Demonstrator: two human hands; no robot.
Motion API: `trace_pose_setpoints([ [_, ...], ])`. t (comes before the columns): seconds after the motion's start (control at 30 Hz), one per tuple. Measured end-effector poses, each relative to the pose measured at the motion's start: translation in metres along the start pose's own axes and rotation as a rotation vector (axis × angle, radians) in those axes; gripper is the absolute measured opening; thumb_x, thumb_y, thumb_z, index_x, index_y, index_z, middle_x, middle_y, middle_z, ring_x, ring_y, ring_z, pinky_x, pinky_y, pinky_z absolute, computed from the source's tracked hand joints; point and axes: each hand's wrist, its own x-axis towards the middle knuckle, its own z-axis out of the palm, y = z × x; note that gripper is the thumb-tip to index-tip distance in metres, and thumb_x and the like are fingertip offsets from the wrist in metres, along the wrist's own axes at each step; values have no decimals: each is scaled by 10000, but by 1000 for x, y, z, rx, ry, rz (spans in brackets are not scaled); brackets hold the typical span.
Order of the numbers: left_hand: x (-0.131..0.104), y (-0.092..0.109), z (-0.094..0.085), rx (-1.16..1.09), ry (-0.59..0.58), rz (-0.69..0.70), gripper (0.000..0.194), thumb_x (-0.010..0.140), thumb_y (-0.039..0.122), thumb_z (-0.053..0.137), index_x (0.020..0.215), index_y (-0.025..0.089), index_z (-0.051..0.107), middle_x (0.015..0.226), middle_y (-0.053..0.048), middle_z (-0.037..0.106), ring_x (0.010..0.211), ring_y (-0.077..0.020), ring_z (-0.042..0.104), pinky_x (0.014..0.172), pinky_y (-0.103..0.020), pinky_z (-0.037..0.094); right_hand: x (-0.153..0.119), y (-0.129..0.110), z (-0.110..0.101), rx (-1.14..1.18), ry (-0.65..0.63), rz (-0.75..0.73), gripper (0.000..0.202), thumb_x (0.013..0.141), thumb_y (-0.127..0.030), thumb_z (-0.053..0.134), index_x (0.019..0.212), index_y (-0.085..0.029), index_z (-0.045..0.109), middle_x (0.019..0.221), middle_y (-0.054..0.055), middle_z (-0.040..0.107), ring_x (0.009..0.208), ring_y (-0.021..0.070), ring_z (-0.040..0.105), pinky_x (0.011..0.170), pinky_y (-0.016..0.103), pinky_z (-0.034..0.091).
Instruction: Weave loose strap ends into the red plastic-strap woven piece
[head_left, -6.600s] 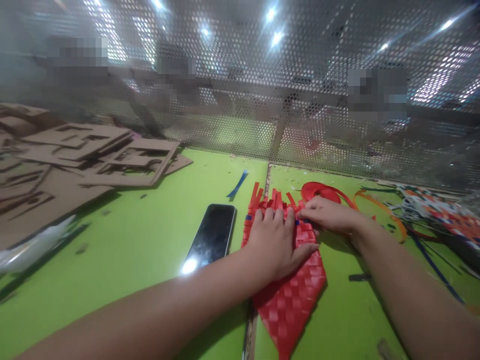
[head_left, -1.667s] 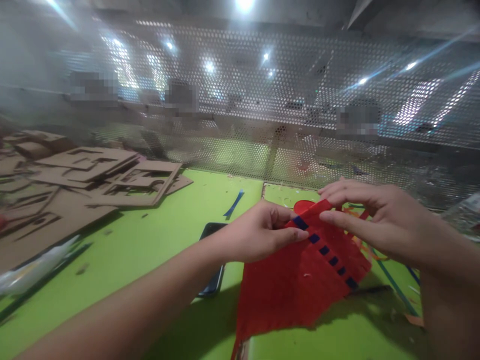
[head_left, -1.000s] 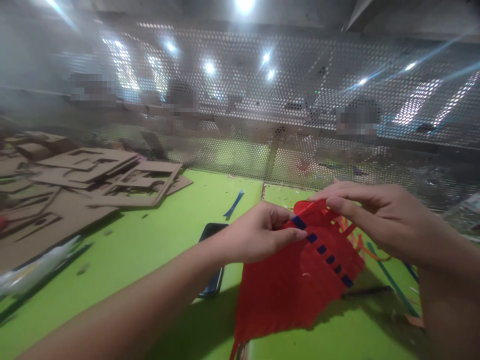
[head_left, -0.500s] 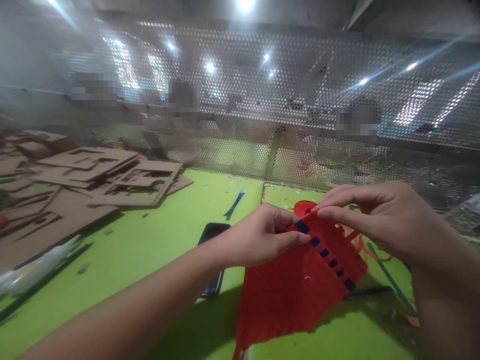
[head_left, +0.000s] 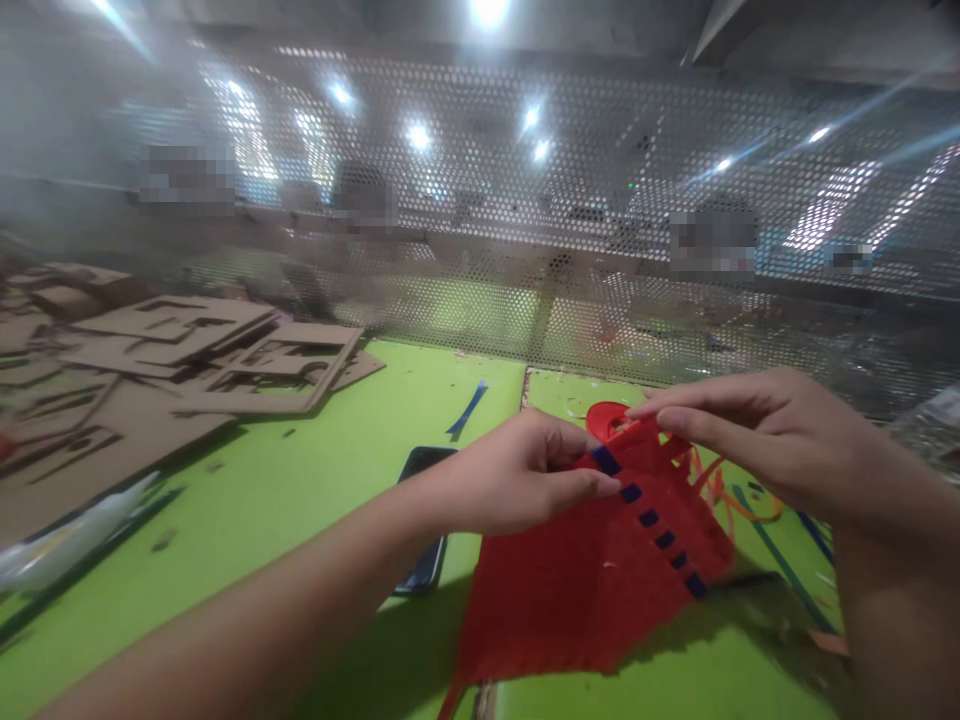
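Head view: left hand (head_left: 529, 475) clamped on the upper left edge of a red woven piece (head_left: 559, 590), thumb lying flat on the near face beside a row of dark blue squares (head_left: 649, 518), fingers curled behind the edge. Right hand (head_left: 757, 440) pinches the same piece at its top edge, thumb and forefinger together on red material (exact contact of the other fingertips hidden behind the hand).

Position of the red woven piece: right of centre, tilted, top raised between the two hands, lower part hanging toward the near side over the seam of the green tabletop (head_left: 300, 480). One narrow red tail runs off its lower left corner; short loose ends stick out near the right hand.

Surroundings: red coil (head_left: 598, 420) just behind the top edge. Phone (head_left: 425, 572) under the left wrist, partly covered by it. Short blue strip (head_left: 468, 407) beyond the phone, well apart from the work. Orange strip (head_left: 765, 518) and green strip (head_left: 784, 565) to the right, near the right wrist. Cut-out cardboard sheets (head_left: 180, 330) heaped at far left, with a plastic-wrapped item (head_left: 82, 530) nearer. Perforated screen (head_left: 465, 260) stands along the back edge.
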Motion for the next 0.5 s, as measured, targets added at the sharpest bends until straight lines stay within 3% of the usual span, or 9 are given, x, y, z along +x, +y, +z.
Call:
trace_pose_setpoints([
  [0.17, -3, 3, -4, 53, -51, 26, 358, 951, 510, 769, 960, 153, 801, 688, 31, 534, 599, -102, 404, 543, -243, 339, -1, 4, -4, 110, -61, 8, 245, 985, -505, 747, 1105, -347, 891, 1099, 45, 874, 967, 301, 837, 837, 429, 709],
  [0.33, -3, 4, -5, 53, -83, 23, 382, 941, 520, 777, 1013, 147, 814, 688, 40, 495, 604, -101, 369, 541, -247, 318, -1, 10, -5, 202, -104, 51, 280, 938, -519, 805, 1109, -316, 896, 1085, 83, 871, 928, 301, 835, 724, 361, 705],
  [0.5, -3, 6, -6, 48, -97, 17, 353, 934, 490, 794, 1016, 148, 817, 698, 43, 494, 610, -98, 375, 547, -242, 322, 1, 6, -3, 226, -121, 29, 208, 950, -483, 805, 1024, -312, 896, 948, 53, 865, 828, 217, 816, 678, 252, 665],
])
